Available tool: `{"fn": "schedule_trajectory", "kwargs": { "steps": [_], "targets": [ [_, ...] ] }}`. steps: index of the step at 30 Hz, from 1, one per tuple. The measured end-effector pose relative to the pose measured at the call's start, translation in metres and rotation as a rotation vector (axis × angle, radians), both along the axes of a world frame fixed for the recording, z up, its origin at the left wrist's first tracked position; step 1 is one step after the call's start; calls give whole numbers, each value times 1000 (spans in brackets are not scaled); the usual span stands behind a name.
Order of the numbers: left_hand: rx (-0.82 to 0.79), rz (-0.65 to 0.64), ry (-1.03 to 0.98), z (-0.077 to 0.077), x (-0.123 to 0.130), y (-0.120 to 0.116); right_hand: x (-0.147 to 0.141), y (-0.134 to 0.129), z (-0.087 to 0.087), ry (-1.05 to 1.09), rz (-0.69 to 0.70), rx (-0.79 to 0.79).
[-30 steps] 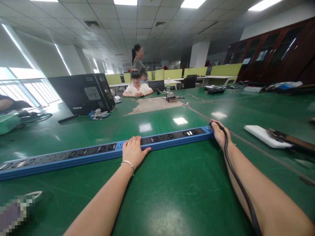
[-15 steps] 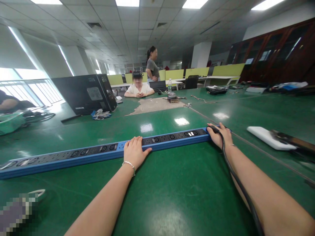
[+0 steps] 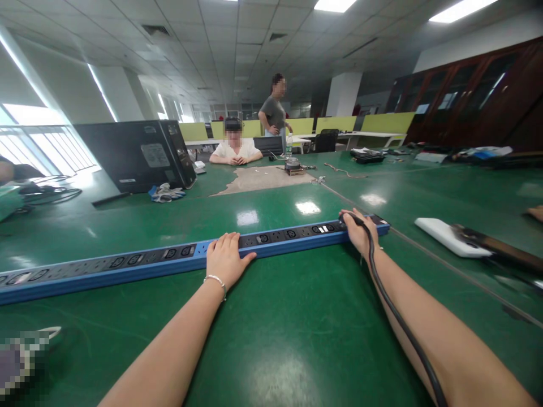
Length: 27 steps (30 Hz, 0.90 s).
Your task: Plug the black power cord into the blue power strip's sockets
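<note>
1 long blue power strip (image 3: pixel 297 235) (straight-edged) lies under the spread left grip (image 3: pixel 227 259), the right grip (image 3: pixel 363 233) pinching black cable (image 3: pixel 387 300).

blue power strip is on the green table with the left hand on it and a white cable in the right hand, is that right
No: the head view shows a black cable in the right hand, not a white one. The blue power strip is on the green table, left hand on it.
</note>
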<state>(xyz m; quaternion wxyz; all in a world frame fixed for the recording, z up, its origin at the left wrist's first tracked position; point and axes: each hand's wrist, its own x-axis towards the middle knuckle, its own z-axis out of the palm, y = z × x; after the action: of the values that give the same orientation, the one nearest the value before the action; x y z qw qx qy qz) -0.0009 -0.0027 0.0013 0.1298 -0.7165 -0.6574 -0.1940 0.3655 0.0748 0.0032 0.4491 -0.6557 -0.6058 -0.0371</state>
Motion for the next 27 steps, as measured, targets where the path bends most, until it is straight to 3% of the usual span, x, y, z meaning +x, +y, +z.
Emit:
{"fn": "schedule_trajectory", "kwargs": {
  "steps": [17,24,27],
  "targets": [
    [8,3,-9,-2,0,1,-7,-3,-4,-65,-106,-66],
    [14,0,-5,-3,-1,2,0,0,2,-41,-49,-186],
    [21,-5,-2,-3,-1,2,7,6,3,-132,-49,-221]
  ]
}}
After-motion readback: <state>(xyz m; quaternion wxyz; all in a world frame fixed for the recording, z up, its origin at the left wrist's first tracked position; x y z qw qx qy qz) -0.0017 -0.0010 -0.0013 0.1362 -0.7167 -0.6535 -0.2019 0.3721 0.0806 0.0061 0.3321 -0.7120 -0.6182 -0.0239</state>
